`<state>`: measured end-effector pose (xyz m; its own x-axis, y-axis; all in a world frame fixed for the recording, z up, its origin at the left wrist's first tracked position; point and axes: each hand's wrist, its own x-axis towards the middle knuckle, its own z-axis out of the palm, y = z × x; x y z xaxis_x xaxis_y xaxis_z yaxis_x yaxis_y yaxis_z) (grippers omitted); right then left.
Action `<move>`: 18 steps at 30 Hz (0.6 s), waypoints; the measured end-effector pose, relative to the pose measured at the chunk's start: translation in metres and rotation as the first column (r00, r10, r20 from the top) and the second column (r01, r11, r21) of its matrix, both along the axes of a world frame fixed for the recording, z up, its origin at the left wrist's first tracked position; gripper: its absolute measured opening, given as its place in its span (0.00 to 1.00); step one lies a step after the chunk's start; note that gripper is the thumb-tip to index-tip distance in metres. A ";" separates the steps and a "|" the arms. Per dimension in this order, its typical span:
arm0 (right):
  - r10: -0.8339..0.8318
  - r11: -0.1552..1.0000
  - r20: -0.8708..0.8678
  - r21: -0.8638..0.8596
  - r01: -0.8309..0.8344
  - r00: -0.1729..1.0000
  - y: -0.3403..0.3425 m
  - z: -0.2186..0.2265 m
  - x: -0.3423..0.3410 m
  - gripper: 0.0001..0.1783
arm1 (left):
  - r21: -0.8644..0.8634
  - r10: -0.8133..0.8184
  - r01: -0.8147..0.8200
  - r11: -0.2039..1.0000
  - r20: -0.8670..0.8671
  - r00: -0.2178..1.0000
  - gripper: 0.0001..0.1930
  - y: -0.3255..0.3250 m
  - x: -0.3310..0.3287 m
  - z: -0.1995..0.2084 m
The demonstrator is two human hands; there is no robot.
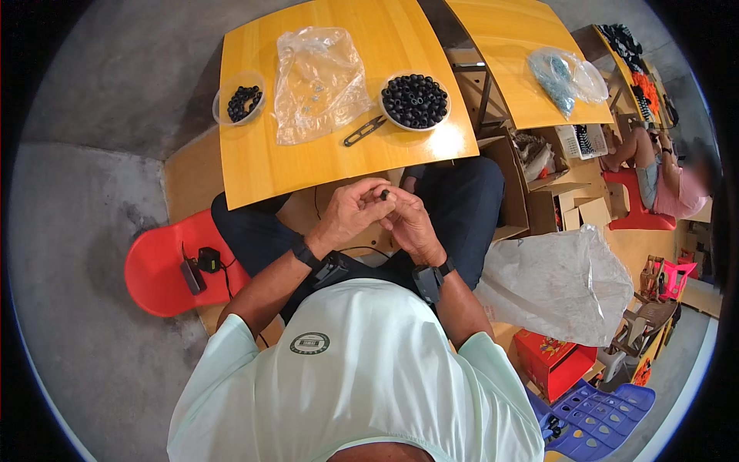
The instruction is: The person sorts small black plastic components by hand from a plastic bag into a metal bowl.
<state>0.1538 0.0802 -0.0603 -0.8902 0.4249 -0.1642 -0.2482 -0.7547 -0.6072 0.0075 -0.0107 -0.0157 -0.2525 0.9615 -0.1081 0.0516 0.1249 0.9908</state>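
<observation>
Just off the near edge of the wooden table (323, 165), my two hands meet above my lap. Between their fingertips is a small black piece (384, 195), like the small black parts in the bowls; its exact kind is too small to make out. My left hand (351, 214) pinches it from the left, while my right hand (412, 225) closes on it from the right. On the table, a round bowl (385, 115) at the right is heaped with black ring-like parts (416, 100). A second clear bowl (219, 108) at the left holds fewer black parts (244, 102).
A clear plastic bag (319, 85) lies mid-table, with thread snips (364, 131) beside it. To my left stands a red stool (165, 266) carrying small black devices. Cardboard boxes (504, 185) and a whitish sack (558, 285) are at my right. Another person (677, 185) sits far right.
</observation>
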 end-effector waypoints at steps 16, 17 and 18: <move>-0.100 0.971 -0.158 -0.229 0.062 0.982 0.011 0.000 0.016 0.21 | -0.057 0.231 -0.230 0.972 0.014 0.973 0.13 -0.013 -0.056 -0.026; -0.098 0.972 -0.159 -0.227 0.060 0.982 0.010 0.005 0.015 0.21 | -0.022 0.280 -0.287 0.958 -0.148 0.948 0.13 -0.014 -0.065 -0.033; -0.112 0.968 -0.169 -0.243 0.068 0.979 0.008 0.010 0.013 0.21 | 0.022 0.327 -0.337 0.941 -0.302 0.895 0.13 -0.014 -0.073 -0.039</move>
